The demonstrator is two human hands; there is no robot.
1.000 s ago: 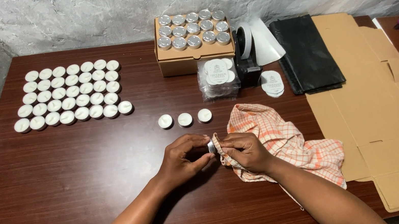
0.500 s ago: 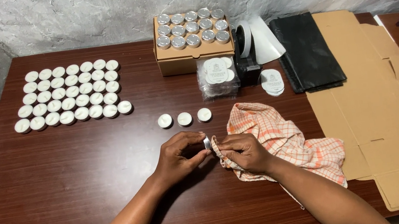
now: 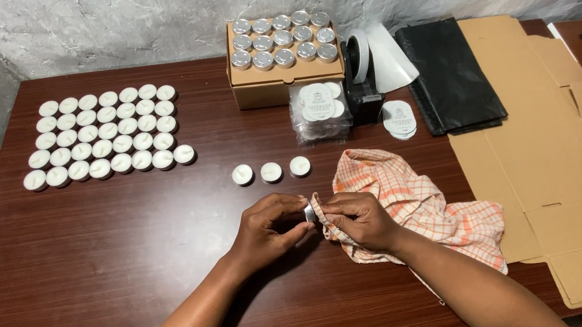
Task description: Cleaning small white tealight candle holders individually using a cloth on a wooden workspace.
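Hands (image 3: pixel 267 228) (image 3: pixel 358 220) pinch tealight (image 3: pixel 309 213) and checked cloth (image 3: pixel 417 207) — three tealights (image 3: pixel 271 171) just beyond.

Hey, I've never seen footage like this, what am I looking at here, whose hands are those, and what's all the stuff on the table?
There is no machine here. The picture comes from a camera worn on a person's head, looking down at their own two bare hands over a dark wooden table.

The left hand holds a small metal-cupped tealight between its fingers. The right hand presses a corner of an orange checked cloth against it.

Just beyond the hands stand three loose tealights in a row. At the far left is a neat grid of tealights. At the back, an open cardboard box holds more, shown silver side up. Beside it are a clear bag of round labels, a label dispenser, a folded black plastic bag and flattened cardboard.
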